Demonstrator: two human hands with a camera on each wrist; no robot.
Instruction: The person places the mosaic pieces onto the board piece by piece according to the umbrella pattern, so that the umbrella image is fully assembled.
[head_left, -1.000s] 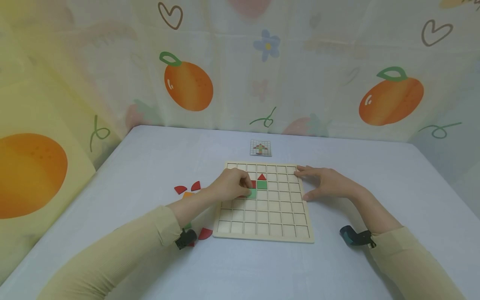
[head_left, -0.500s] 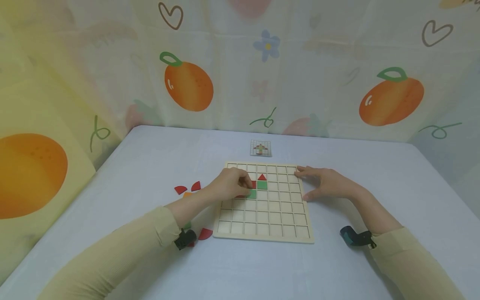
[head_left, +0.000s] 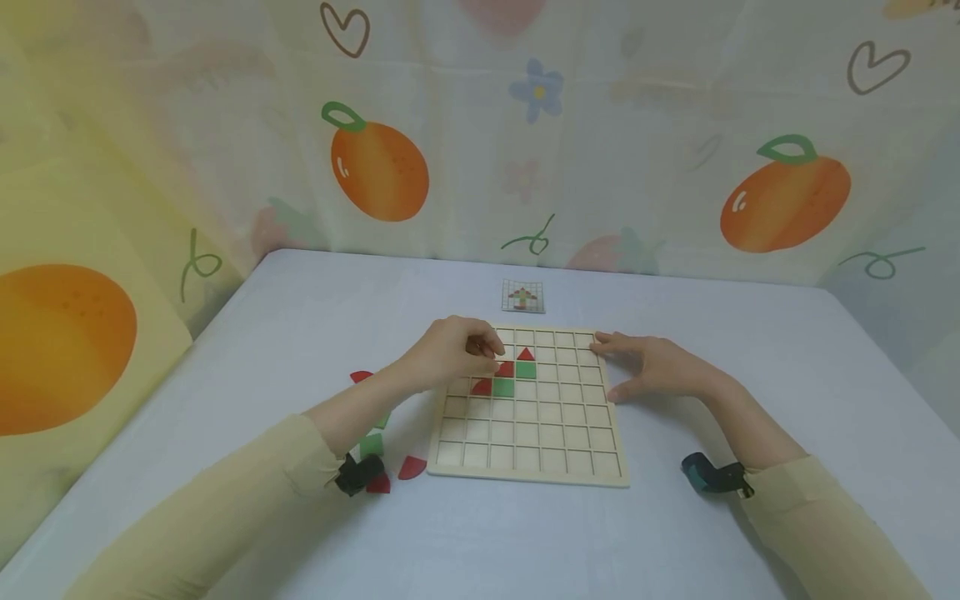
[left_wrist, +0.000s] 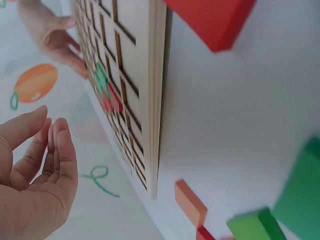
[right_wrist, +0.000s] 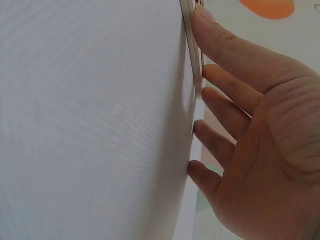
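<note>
We note the wooden grid board point(head_left: 550, 435) flat on the white table point(head_left: 525, 533). The right hand point(head_left: 648, 364) is at its right edge, fingers spread, thumb touching the rim. The left hand point(head_left: 453, 354) hovers over the far left cells, fingers loosely bent, thumb near them; we see nothing pinched. Seated in the grid: a red triangle point(head_left: 526, 354), two green squares point(head_left: 503, 387) and two red pieces point(head_left: 482, 387), partly shadowed. Loose red pieces point(head_left: 412, 468) and green pieces point(head_left: 371, 445) lie left of the board.

Handling, our estimate: pieces light, stiff, smooth, perhaps slightly slippery, hardly fragile. Best hold: opposite side edges, thumb against fingertip. Once seated, a piece probably offers little edge. The board may slide; we favour steadying its rim.
</note>
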